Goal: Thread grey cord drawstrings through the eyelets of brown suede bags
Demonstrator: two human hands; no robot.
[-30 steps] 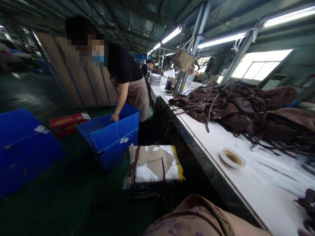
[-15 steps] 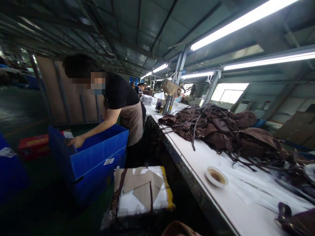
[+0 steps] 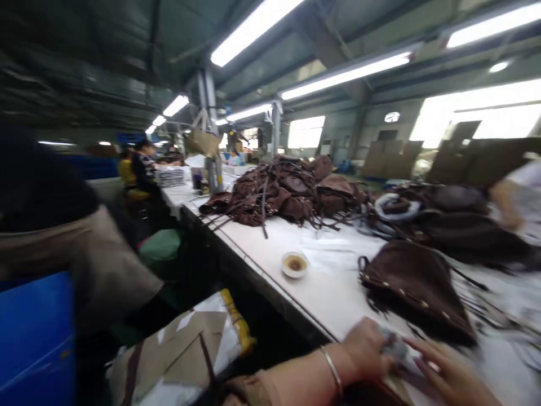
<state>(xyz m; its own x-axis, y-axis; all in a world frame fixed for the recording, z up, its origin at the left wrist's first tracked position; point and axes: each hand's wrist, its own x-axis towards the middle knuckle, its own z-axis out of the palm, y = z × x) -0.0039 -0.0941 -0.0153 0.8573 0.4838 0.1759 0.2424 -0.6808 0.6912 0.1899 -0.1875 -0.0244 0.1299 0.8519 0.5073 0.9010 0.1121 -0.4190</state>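
My left hand [image 3: 367, 351], with a bangle on its wrist, is curled at the table's near edge. Its fingers close on a small greyish-white thing [image 3: 397, 348], too blurred to name. From the other side my right hand [image 3: 450, 369] reaches in, thumb and fingers brought together at the same thing. Just beyond both hands a dark brown bag [image 3: 418, 287] with metal fittings lies on the white table [image 3: 325, 301]. Part of another brown piece shows below my left forearm.
A shallow dish [image 3: 295, 264] stands near the table edge, before a heap of brown bags [image 3: 291, 192]. A wrapped bundle [image 3: 181, 349] and a blue bin [image 3: 36, 338] are at lower left. One person stands close on the left; another's arm [image 3: 507, 203] shows at far right.
The view has swung to the right. Both my hands have come into the picture at the table edge. The person bending over the blue bin is now cut off at left.
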